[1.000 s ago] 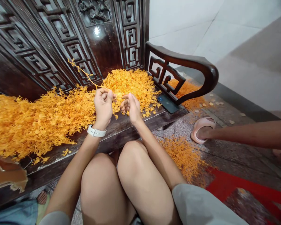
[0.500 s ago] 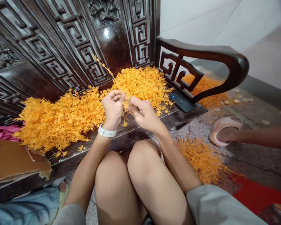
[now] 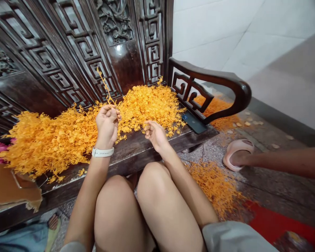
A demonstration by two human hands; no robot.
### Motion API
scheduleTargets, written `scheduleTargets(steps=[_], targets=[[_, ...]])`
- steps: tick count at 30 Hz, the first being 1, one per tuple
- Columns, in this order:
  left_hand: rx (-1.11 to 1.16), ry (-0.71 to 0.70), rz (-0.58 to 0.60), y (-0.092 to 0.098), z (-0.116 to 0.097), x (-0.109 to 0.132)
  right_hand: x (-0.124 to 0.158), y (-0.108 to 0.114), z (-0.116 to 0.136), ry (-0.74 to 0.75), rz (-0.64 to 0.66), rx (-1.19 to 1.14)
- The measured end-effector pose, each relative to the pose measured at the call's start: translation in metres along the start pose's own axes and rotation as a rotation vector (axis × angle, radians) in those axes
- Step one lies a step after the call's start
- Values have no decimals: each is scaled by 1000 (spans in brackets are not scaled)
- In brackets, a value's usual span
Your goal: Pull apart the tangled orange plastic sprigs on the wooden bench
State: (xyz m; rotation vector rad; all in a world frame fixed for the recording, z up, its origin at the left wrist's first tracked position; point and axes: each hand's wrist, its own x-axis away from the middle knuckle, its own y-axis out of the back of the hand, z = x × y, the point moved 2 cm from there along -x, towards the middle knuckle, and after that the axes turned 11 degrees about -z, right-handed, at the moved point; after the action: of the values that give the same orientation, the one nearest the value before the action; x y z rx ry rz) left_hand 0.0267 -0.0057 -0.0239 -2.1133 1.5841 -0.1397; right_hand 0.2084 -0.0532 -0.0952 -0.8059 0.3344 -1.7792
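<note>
My left hand (image 3: pixel 108 122), with a pale watch band at its wrist, is closed on a thin orange stem (image 3: pixel 105 85) that points up and to the left. To its right, my right hand (image 3: pixel 154 134) is held apart with curled fingers, near the front of the right flower pile; whether anything is between the fingertips is too small to tell. Behind my hands lie a right pile of orange flowers (image 3: pixel 149 106) and a longer left pile (image 3: pixel 52 140), both on the dark wooden bench (image 3: pixel 131 145).
A phone (image 3: pixel 195 122) lies by the bench's armrest (image 3: pixel 212 75). Torn cardboard (image 3: pixel 13 187) is at left. Orange scraps (image 3: pixel 212 185) and a red sheet (image 3: pixel 280 222) are on the floor. Another person's sandalled foot (image 3: pixel 238 155) stands at right.
My hands, which were together at the stem, have moved apart. My left hand has gone left with the stem. The whole view has shifted slightly.
</note>
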Motion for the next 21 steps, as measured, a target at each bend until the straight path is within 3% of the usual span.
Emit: scheduleTargets(steps=[6, 10, 14, 18, 21], targets=[[59, 1, 109, -13, -15, 12, 15, -7, -19, -116, 158, 317], [74, 103, 309, -17, -25, 23, 21, -12, -19, -250, 323, 250], [-69, 145, 550, -15, -28, 35, 27, -17, -9, -228, 453, 84], [-401, 162, 856, -15, -14, 44, 31, -19, 9, 22, 318, -84], [-468, 147, 923, -11, -5, 42, 33, -16, 22, 197, 168, -97]])
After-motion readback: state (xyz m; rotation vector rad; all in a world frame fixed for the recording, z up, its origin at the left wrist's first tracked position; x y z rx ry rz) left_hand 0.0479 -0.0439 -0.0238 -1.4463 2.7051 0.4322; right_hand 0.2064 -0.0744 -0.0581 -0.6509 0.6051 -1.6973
